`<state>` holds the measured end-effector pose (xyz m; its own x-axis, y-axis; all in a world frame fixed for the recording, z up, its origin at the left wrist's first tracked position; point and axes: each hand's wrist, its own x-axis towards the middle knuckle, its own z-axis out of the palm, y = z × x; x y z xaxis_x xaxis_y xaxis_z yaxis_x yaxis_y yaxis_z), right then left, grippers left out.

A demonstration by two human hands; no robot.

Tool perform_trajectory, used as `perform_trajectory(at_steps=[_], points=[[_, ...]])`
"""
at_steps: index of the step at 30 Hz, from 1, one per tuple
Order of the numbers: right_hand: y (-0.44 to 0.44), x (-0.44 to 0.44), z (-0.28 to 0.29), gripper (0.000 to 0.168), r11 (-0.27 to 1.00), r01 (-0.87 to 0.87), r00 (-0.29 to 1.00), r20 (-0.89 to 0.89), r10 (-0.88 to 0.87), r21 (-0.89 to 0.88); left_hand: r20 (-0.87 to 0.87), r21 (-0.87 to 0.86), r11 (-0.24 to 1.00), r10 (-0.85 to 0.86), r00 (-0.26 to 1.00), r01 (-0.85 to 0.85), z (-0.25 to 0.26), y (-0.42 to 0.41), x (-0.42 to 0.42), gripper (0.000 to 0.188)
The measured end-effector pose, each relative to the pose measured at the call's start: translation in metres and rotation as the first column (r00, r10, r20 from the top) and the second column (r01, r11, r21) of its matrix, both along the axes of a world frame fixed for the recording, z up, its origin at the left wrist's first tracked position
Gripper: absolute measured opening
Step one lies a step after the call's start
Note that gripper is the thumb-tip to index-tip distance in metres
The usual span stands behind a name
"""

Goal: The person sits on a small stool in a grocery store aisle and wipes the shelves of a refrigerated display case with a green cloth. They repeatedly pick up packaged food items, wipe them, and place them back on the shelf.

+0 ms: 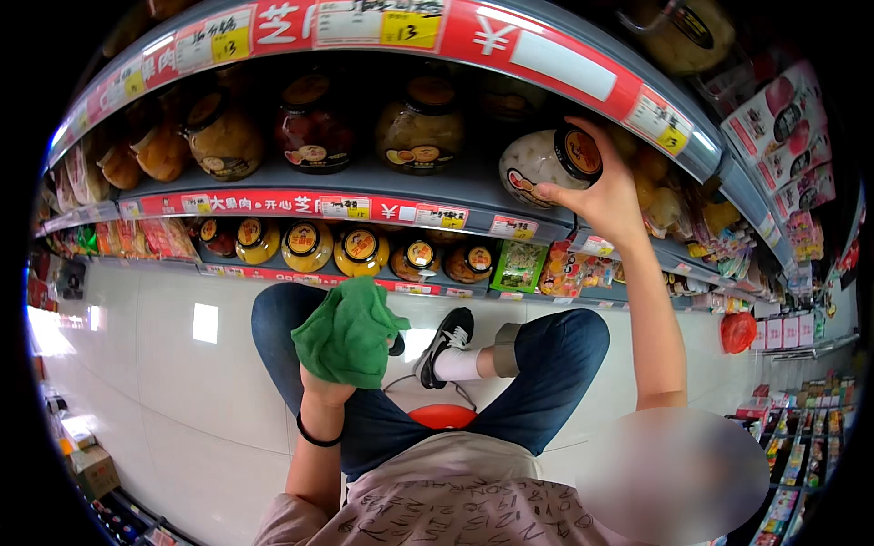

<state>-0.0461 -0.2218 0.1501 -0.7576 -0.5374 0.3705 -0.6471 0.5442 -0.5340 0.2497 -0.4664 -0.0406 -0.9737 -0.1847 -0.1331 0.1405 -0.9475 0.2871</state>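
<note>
My right hand (pixel 604 194) grips a round glass jar (pixel 529 164) of whitish fruit by its black-rimmed lid and side. The jar tilts at the front of the upper grey shelf (pixel 471 194), its lid turned to the right. A green cloth (pixel 348 331) drapes over my left hand (pixel 328 385), which is raised above my left knee; the cloth hides its fingers. Left of the held jar stand a jar of pale fruit (pixel 420 130) and a jar of dark red fruit (pixel 314 130).
Several yellow-fruit jars (pixel 307 246) line the lower shelf, beside a green packet (pixel 517 266). Bagged goods (pixel 659 205) sit right of my hand. A red-faced shelf edge (pixel 471 34) overhangs the jars. I sit on a red stool (pixel 442 416) on a tiled floor (pixel 205 382).
</note>
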Motion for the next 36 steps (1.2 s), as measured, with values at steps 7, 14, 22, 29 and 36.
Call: perform_trajectory(at_steps=[7,14,22,29,36], points=[[-0.009,-0.032,0.001,0.086,0.985,-0.160,0.958,0.250,0.140,0.061,0.028,0.022,0.999,0.024,0.999,-0.024,-0.002,0.000,-0.004,0.059],[0.007,-0.088,0.014,0.092,0.951,-0.285,0.838,0.449,0.309,-0.124,0.078,-0.131,0.990,0.054,0.996,-0.043,-0.009,0.000,-0.006,0.058],[-0.033,-0.178,0.021,0.093,0.767,0.151,0.980,-0.006,-0.198,-0.623,0.060,-0.034,0.997,0.069,0.996,-0.067,-0.005,0.004,-0.012,0.056],[-0.036,-0.216,0.002,0.093,0.816,0.289,0.945,0.012,-0.327,-0.500,0.012,-0.093,0.993,0.068,0.998,-0.067,-0.019,0.001,-0.006,0.057],[0.027,-0.220,-0.024,0.093,0.885,0.416,0.909,0.087,-0.407,-0.211,0.035,-0.113,0.992,0.056,0.998,-0.052,-0.013,0.002,-0.006,0.058]])
